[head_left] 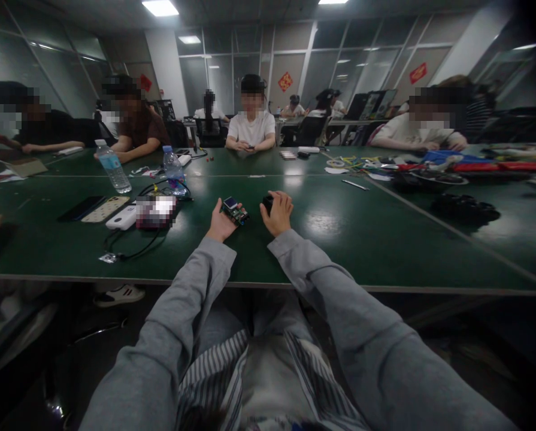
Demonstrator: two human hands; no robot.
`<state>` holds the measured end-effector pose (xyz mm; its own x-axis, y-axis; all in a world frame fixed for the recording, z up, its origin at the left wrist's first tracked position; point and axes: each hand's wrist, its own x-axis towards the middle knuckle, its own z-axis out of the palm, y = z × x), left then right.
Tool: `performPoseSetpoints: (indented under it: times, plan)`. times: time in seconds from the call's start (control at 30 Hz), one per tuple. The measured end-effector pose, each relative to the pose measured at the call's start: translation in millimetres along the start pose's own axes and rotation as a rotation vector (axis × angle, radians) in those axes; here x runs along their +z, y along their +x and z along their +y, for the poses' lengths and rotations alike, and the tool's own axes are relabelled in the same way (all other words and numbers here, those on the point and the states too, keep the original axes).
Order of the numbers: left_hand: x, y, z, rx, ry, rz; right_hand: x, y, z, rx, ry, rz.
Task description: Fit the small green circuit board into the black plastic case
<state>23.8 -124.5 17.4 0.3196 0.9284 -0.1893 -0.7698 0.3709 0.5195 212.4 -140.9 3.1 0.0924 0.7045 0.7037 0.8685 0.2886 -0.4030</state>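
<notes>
A small green circuit board (236, 214) with a little screen on its top rests in my left hand (221, 224), which is turned palm up with the thumb along one side. To the right, my right hand (278, 214) curls over a small black object (268, 202) at the tabletop. Most of that object is covered by my fingers, so its kind cannot be made out. The two hands are a short way apart above the green table (250, 257).
Left of my hands lie phones (106, 209), a white device (122, 217), a dark red case (153, 222) and black cables. Two water bottles (114, 167) stand behind them. A pen (356, 185) and tangled cables (362, 163) lie right. Several people sit around.
</notes>
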Motion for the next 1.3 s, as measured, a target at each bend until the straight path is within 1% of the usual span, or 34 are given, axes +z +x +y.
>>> performPoseSetpoints:
  times: [0.1, 0.17, 0.23, 0.33, 0.37, 0.43, 0.53, 0.63, 0.73, 0.8, 0.87, 0.93, 1.0, 1.07, 1.13, 1.2, 1.3]
  plan:
    - [-0.6, 1, 0, -0.003, 0.012, -0.016, -1, -5, -16, -0.07, 0.038, -0.038]
    - [-0.8, 1, 0, -0.004, 0.019, -0.024, 1, -6, -18, -0.108, 0.048, -0.089]
    - [-0.6, 2, 0, -0.006, 0.019, -0.027, 4, -7, -16, -0.16, 0.052, -0.198]
    - [0.6, 1, 0, -0.009, 0.016, -0.027, 14, -8, -7, -0.237, 0.039, -0.406]
    - [1.0, 1, 0, -0.009, 0.018, -0.028, 17, -8, -4, -0.245, 0.035, -0.449]
    - [1.5, 1, 0, -0.009, 0.026, -0.033, 24, -7, 1, -0.248, 0.041, -0.477]
    - [1.4, 1, 0, -0.008, 0.04, -0.043, 30, -7, 5, -0.24, 0.065, -0.463]
    - [0.9, 2, 0, -0.008, 0.044, -0.047, 32, -7, 6, -0.221, 0.088, -0.457]
    - [0.3, 2, 0, -0.007, 0.045, -0.046, 27, -6, 4, -0.205, 0.128, -0.462]
    - [-0.2, 3, 0, -0.004, 0.048, -0.035, 21, -4, 1, -0.191, 0.163, -0.436]
    - [-0.7, 3, -1, 0.001, 0.049, -0.02, 14, -1, 0, -0.172, 0.169, -0.345]
    - [-1.1, 4, -1, 0.005, 0.046, -0.012, 7, 3, 2, -0.13, 0.109, -0.204]
    - [-1.1, 3, -1, 0.003, 0.039, -0.012, 4, 6, 9, -0.05, 0.006, -0.076]
    - [-1.3, 2, 0, 0.0, 0.027, -0.02, 4, 7, 19, 0.05, -0.094, -0.016]
    - [-1.6, 2, 0, -0.004, 0.013, -0.044, 7, 8, 31, 0.142, -0.165, -0.032]
    - [-2.3, 1, 0, -0.01, 0.001, -0.081, 11, 7, 40, 0.217, -0.196, -0.094]
    - [-2.8, 1, 0, -0.028, -0.011, -0.141, 14, 7, 47, 0.273, -0.172, -0.183]
